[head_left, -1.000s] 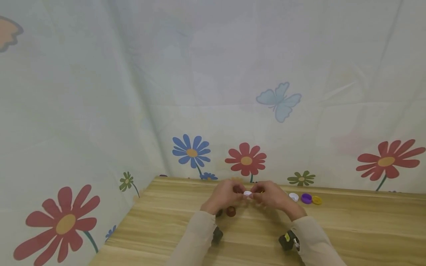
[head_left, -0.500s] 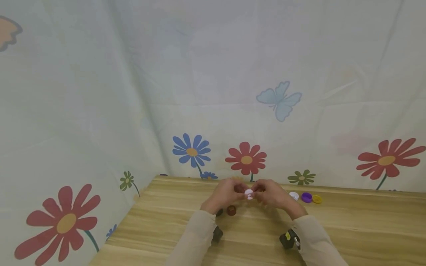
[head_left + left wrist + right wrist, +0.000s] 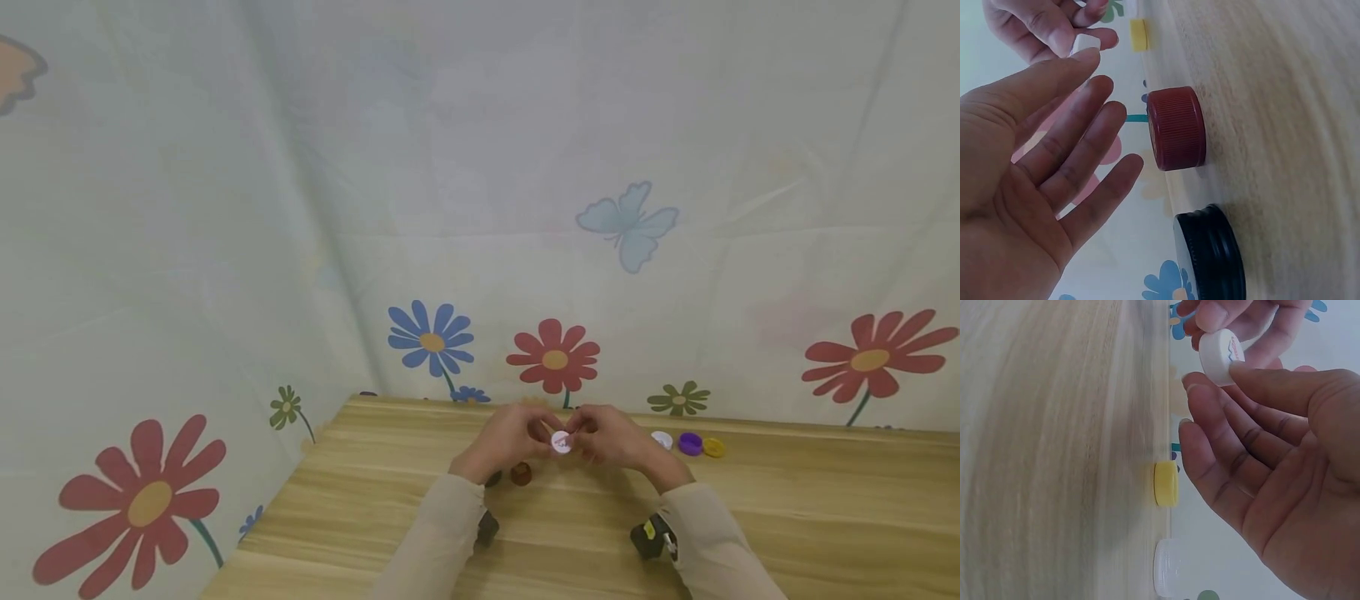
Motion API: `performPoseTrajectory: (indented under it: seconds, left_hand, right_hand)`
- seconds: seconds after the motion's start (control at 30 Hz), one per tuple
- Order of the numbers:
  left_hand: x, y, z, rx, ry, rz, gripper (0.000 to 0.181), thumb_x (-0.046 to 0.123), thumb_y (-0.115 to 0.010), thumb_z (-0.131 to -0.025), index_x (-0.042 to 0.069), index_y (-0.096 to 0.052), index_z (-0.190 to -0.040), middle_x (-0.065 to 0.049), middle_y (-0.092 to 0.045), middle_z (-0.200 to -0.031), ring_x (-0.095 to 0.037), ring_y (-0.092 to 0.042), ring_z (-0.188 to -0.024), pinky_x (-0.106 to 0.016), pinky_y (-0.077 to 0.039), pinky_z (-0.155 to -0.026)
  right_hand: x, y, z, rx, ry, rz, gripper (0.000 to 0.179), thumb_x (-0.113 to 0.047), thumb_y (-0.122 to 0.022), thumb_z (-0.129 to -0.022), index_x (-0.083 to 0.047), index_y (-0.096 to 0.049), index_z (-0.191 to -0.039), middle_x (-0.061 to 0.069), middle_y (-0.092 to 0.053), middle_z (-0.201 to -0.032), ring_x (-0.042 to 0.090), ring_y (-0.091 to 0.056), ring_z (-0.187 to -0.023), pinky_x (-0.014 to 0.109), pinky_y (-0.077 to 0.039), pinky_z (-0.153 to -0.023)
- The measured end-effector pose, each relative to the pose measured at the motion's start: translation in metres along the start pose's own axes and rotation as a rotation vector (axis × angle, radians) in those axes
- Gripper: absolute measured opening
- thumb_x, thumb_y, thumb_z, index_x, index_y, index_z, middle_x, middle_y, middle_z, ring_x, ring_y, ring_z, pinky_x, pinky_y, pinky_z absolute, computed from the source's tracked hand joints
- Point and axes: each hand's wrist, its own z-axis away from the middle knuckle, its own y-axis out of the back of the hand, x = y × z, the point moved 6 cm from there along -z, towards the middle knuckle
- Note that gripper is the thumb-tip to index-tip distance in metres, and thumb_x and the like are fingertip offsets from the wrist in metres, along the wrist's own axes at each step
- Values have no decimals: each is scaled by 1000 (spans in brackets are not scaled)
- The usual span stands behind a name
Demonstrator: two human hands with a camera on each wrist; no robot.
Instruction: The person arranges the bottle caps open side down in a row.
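Note:
Between my two hands, raised above the table, is a small white bottle cap (image 3: 561, 442) with print on its flat top. My left hand (image 3: 510, 437) pinches it from one side with thumb and fingertips. The thumb and fingers of my right hand (image 3: 609, 437) pinch its other side. The right wrist view shows the white cap (image 3: 1217, 357) tilted, its red and blue print partly under the thumb. Below my left hand, a ribbed dark red cap (image 3: 1177, 128) and a black cap (image 3: 1213, 256) sit on the table.
A yellow cap (image 3: 1165, 484) and a clear ribbed cap (image 3: 1165, 567) lie near my right hand. Farther right are a purple cap (image 3: 691, 443) and another yellow cap (image 3: 714, 447). A flower-printed cloth (image 3: 480, 167) hangs behind the wooden table (image 3: 345, 500).
The white cap has tipped up between my fingers, so its round printed face shows more to the head view. Both hands stay nearly in place, and the table caps have not moved.

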Motion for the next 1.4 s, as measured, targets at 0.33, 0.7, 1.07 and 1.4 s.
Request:
performPoseTrajectory:
  seconds: [0.33, 0.7, 1.07, 1.4]
  left_hand:
    - [-7, -3, 2, -43, 60, 60, 14, 11, -91, -86, 14, -83, -97, 10, -73, -83, -11, -66, -69, -27, -55, -71]
    - [-7, -8, 8, -106, 75, 103, 11, 9, -91, -85, 12, -84, -92, 5, -72, -75, -24, -66, -56, -34, -57, -56]
    - [-9, -12, 8, -128, 64, -7, 16, 12, -94, -82, 13, -82, -92, 8, -70, -76, -10, -62, -61, -24, -53, -58]
    - [-7, -14, 11, -159, 88, 16, 16, 5, -93, -81, 11, -82, -91, 7, -71, -74, -11, -62, -59, -24, -53, -57]
  right_hand:
    - [-1, -4, 1, -87, 21, 66, 18, 0, -79, -89, -2, -70, -106, 4, -72, -97, 19, -67, -86, 35, -58, -75]
    - [-2, -12, 0, -94, 88, 114, 18, -1, -86, -85, -4, -73, -97, 3, -69, -91, 17, -62, -80, 32, -56, -67]
    - [1, -18, 0, -137, 66, 129, 20, -1, -86, -83, -4, -71, -95, 0, -68, -86, 16, -60, -77, 31, -53, -68]
    - [2, -23, 2, -138, 75, 100, 22, 2, -87, -79, -2, -71, -94, 3, -69, -85, 14, -60, -77, 29, -52, -67]
